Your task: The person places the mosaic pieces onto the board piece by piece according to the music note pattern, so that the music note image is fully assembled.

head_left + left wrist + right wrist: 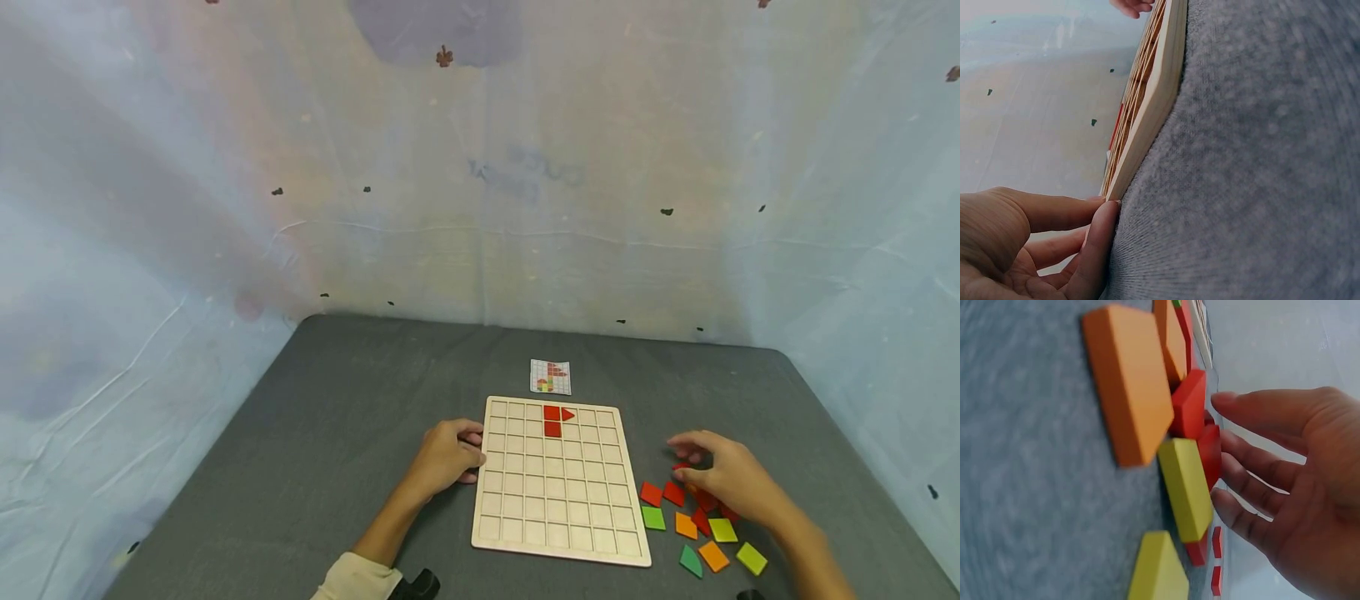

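A pale wooden grid board (555,483) lies on the dark grey table. Two red squares (552,421) and a red triangle (567,414) sit in its cells near the far edge. My left hand (444,457) holds the board's left edge between thumb and fingers; the left wrist view shows fingertips at the wooden rim (1147,119). To the right of the board, my right hand (729,471) hovers over a pile of loose red pieces (673,493), fingers bent loosely and apart. In the right wrist view nothing is between them; a red piece (1191,406) lies close to the fingertips.
A small printed pattern card (551,377) lies beyond the board. Around the red pile are orange squares (714,557), yellow squares (752,559), a light green square (653,518) and a green quarter-round piece (691,561). Pale plastic sheeting (480,250) hangs behind the table.
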